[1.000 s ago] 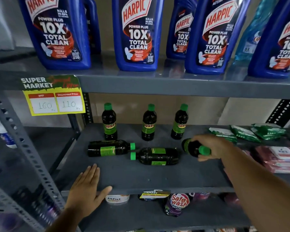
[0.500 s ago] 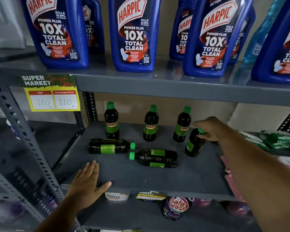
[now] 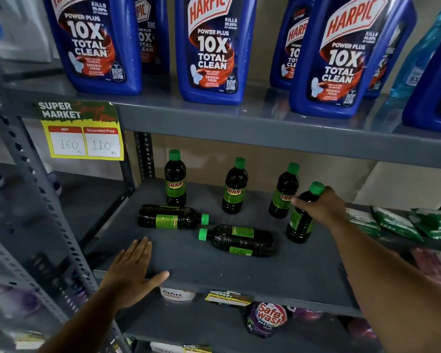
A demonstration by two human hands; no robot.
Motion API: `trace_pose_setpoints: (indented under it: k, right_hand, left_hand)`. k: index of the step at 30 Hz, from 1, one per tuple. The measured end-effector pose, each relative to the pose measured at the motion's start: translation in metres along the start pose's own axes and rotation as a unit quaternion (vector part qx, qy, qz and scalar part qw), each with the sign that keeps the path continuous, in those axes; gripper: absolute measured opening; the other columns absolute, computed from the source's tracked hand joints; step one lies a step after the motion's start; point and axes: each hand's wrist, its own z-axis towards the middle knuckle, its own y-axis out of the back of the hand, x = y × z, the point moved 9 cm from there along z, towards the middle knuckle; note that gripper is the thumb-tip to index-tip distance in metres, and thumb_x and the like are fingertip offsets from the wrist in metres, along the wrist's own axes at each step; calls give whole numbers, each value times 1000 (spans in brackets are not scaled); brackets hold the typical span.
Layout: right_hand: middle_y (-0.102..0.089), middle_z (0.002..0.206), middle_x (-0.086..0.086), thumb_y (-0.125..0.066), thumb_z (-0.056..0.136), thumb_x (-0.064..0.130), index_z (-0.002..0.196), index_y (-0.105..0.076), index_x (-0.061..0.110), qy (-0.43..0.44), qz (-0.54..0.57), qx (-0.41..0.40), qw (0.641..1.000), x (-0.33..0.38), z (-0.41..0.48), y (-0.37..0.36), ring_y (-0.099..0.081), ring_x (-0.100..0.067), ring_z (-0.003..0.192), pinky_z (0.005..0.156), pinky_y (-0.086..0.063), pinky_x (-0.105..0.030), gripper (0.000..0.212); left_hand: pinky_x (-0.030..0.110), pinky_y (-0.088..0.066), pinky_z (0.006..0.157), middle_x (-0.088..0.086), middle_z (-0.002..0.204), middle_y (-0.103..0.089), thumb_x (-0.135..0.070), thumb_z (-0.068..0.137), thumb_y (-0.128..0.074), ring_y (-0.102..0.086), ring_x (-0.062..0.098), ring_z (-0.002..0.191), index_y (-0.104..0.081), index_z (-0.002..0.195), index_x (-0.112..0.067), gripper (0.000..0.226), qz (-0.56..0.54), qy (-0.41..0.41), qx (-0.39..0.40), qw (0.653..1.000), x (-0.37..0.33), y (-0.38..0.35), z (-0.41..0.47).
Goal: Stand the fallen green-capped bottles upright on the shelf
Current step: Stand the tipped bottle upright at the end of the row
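Note:
Three dark green-capped bottles stand upright at the back of the grey shelf (image 3: 278, 276): left (image 3: 175, 182), middle (image 3: 234, 189), right (image 3: 283, 192). Two more lie on their sides in front: one (image 3: 171, 217) with its cap pointing right, one (image 3: 237, 240) with its cap pointing left. A further bottle (image 3: 301, 220) stands almost upright at the right, and my right hand (image 3: 321, 208) holds it by the shoulder just below its cap. My left hand (image 3: 130, 271) rests flat on the shelf's front left edge, fingers spread, holding nothing.
Large blue Harpic bottles (image 3: 211, 52) fill the shelf above. A yellow price tag (image 3: 83, 138) hangs on that shelf's edge. Green packets (image 3: 397, 222) lie right of the bottles. A perforated steel upright (image 3: 36, 200) runs down the left. Pouches and tubs (image 3: 267, 317) sit on the shelf below.
My right hand has tipped the bottle up from lying on its side to standing on the shelf, then slid from its cap down to its shoulder. My left hand has stayed put.

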Motion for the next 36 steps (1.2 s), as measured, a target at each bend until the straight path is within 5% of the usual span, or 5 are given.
trace_pose_setpoints:
  k: [16, 20, 24, 28, 36]
  right_hand:
    - [-62, 102, -10, -78, 69, 16, 121, -49, 9, 18, 99, 4, 995, -13, -6, -17, -62, -31, 99, 77, -46, -33, 60]
    - [-66, 102, -5, -84, 47, 69, 109, -58, 21, 33, 84, -8, 996, -37, 15, -29, -66, -23, 95, 80, -58, -41, 83]
    - [-64, 109, -7, -79, 54, 32, 126, -47, 14, 27, 138, 16, 990, -21, -6, -26, -64, -30, 105, 90, -53, -45, 81]
    - [-65, 112, -3, -88, 46, 61, 123, -52, 19, 41, 117, -38, 992, -28, -5, -18, -62, -23, 105, 90, -54, -43, 95]
    - [-62, 113, -1, -94, 53, 41, 128, -46, 15, 47, 157, -10, 986, -30, -12, -25, -63, -18, 101, 89, -53, -38, 93]
  left_hand:
    - [38, 1, 116, 3, 158, 13, -91, 58, 8, 16, 14, 140, 10, 147, -12, 119, 0, 1, 18, 1000, -2, 0, -1]
    - [38, 1, 116, 3, 158, 11, -92, 56, 8, 14, 16, 142, 9, 147, -12, 121, -6, 2, 15, 1000, -2, 2, 0]
    - [39, 1, 116, 4, 158, 12, -92, 56, 9, 13, 17, 142, 10, 147, -12, 121, -2, 2, 15, 1000, -2, 2, -1]
    - [38, 1, 116, 3, 158, 13, -92, 56, 10, 14, 16, 142, 11, 147, -13, 121, 1, 1, 15, 1000, -3, 2, 0]
    - [38, 2, 115, 4, 158, 11, -92, 56, 9, 14, 16, 141, 9, 147, -11, 121, 0, 0, 12, 1000, -2, 1, 0]
